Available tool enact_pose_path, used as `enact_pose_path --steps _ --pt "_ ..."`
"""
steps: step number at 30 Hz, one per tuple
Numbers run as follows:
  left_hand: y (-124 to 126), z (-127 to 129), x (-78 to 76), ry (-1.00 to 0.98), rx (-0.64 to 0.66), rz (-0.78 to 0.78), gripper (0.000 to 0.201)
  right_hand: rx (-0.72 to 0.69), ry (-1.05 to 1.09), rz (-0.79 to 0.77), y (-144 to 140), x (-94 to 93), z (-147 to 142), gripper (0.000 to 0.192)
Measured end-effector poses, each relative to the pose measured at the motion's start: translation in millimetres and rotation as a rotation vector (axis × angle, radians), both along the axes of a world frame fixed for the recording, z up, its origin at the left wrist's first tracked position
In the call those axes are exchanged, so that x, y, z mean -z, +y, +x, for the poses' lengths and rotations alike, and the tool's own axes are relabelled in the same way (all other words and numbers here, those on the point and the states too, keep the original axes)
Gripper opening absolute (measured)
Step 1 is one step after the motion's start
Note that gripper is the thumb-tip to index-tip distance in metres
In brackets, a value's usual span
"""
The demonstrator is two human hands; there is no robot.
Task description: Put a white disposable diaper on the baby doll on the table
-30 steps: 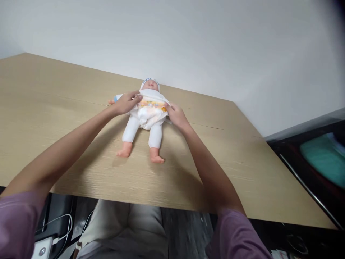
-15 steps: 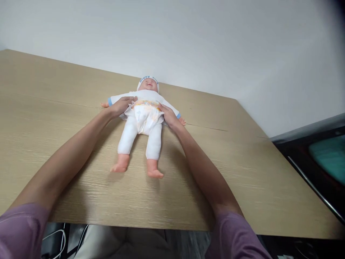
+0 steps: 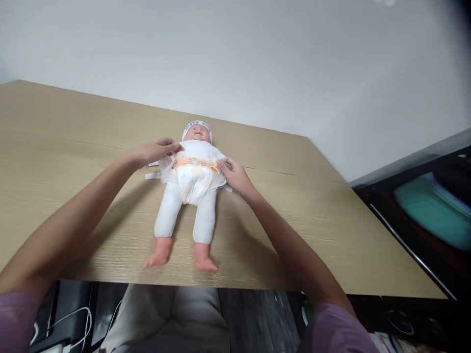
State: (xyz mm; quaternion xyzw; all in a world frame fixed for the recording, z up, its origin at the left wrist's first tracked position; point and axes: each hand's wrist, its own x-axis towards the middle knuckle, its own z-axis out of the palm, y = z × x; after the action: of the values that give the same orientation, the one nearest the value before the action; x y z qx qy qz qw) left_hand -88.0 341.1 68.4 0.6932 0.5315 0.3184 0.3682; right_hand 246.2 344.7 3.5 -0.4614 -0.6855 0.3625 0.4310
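Lying face-up on the tabletop, the doll wore a diaper. Left hand pinched its left edge; right hand gripped the right.

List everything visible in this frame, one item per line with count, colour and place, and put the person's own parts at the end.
baby doll: one, white clothes and cap, lying on its back mid-table, feet toward the near edge
diaper: one, white with an orange printed band, around the doll's waist
table: one, light wood, fills the middle of the view
wall: white, behind the table
teal object: one, blurred, on dark furniture at right
cables: white, below the table at lower left
left hand: at the diaper's left side
right hand: at the diaper's right side
sleeves: two, purple, bottom corners
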Motion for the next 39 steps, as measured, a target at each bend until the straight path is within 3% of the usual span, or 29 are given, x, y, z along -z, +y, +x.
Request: enact_pose_path --steps 2,4,6,8,11,14,20,24,28,35,39 --pt "-7.2 16.7 -14.5 0.077 -0.101 0.182 0.047 0.1 -0.012 0.054 -11.2 5.5 3.6 0.057" --pt "-20.5 42.2 -23.7 0.161 -0.097 0.405 0.044 0.171 -0.099 0.108 -25.6 13.5 10.0 0.049" --pt "-34.1 70.7 -24.2 0.251 0.049 0.585 0.04 0.205 -0.265 0.204 -38.8 22.6 18.2 0.036" --pt "-42.6 94.8 -15.8 0.359 0.212 0.648 0.04 0.221 -0.436 0.306 -47.0 31.2 26.3 0.026" --pt "-43.7 113.1 3.8 0.51 0.266 0.636 0.045 0.244 -0.59 0.349 -47.6 41.3 34.1 0.021" --pt "-39.5 113.6 16.4 0.555 0.24 0.643 0.054 0.288 -0.624 0.262 -41.6 45.8 36.5 0.026" --pt "-41.8 111.6 16.1 0.589 0.209 0.635 0.062 0.259 -0.653 0.008 -39.5 31.3 41.1 0.04" --pt "-44.0 114.3 16.5 0.611 0.187 0.63 0.062 0.139 -0.392 -0.062 -40.5 16.0 49.3 0.038" --pt "-43.0 114.5 17.1 0.618 0.184 0.622 0.064 0.044 -0.042 -0.103 -30.9 7.7 39.8 0.051" --pt "-41.4 113.0 18.2 0.56 0.182 0.608 0.069 -0.104 0.056 0.071 -9.4 3.1 -22.1 0.054" --pt "-37.9 111.2 21.1 0.497 0.185 0.578 0.075 -0.044 0.095 0.232 -25.4 10.6 -29.8 0.042"
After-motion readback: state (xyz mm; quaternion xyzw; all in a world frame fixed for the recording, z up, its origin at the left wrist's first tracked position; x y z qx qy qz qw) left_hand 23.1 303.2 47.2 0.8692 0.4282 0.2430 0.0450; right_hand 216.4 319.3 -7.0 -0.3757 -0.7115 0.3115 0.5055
